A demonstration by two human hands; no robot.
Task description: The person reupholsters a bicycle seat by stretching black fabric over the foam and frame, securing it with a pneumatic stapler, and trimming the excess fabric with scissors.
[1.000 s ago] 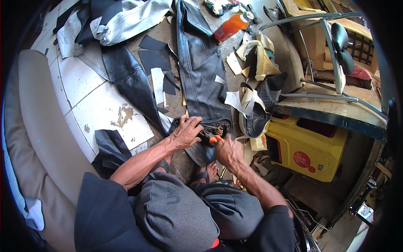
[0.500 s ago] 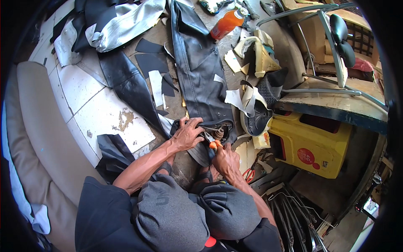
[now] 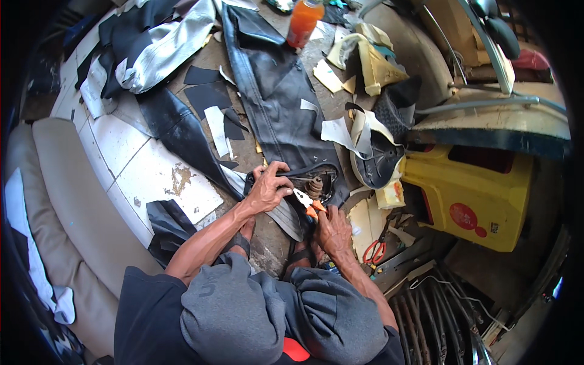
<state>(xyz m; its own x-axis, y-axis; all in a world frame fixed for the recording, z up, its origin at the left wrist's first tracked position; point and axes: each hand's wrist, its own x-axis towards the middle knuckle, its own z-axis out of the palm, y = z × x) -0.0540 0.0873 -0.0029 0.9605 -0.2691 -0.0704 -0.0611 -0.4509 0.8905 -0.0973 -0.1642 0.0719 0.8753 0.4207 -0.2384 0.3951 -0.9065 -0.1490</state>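
Observation:
My right hand (image 3: 333, 231) is closed round the orange handles of a pair of pliers (image 3: 313, 208). Their metal jaws point up and left, towards the fingers of my left hand. With its fingers curled, my left hand (image 3: 266, 190) grips the near edge of a long piece covered in black leather (image 3: 277, 103). At this near end a hollow shows a rusty coil spring (image 3: 314, 187) and dark metal parts, just beyond the pliers. Whether the jaws touch anything there I cannot tell.
Black and white leather scraps (image 3: 213, 97) lie on the floor to the left. An orange bottle (image 3: 304, 24) stands at the back. On the right are a black moulded shell (image 3: 374, 167), a yellow plastic case (image 3: 468, 194) and red-handled scissors (image 3: 374, 251). A beige cushion (image 3: 91, 194) borders the left.
The whole view has shifted a little. The pliers' jaws show more plainly beside the spring, while both hands stay at the near end of the black leather piece.

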